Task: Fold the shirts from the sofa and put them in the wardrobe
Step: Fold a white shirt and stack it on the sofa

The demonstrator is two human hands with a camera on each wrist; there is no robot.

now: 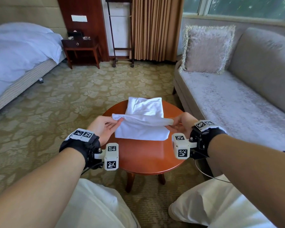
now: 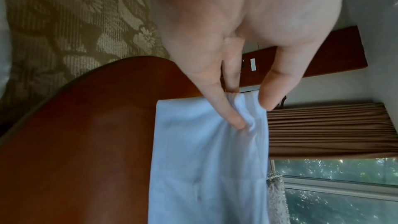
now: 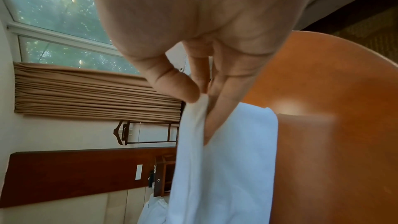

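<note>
Head view: both hands pinch white shirt [image 1: 143, 127] over table [image 1: 148, 155].

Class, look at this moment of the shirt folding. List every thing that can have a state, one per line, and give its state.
White shirt: partly folded on the round table, near fold lifted by both hands.
Left hand: pinches the fold's left corner.
Right hand: pinches the fold's right corner.
Curtain: drawn aside, bunched beside the window.
Nightstand drawer: closed.
Sofa: no shirts on the visible seat.

White shirt [image 1: 142, 127] on round table [image 1: 148, 155], left hand [image 1: 104, 127] and right hand [image 1: 183, 124] pinching its lifted fold
</note>
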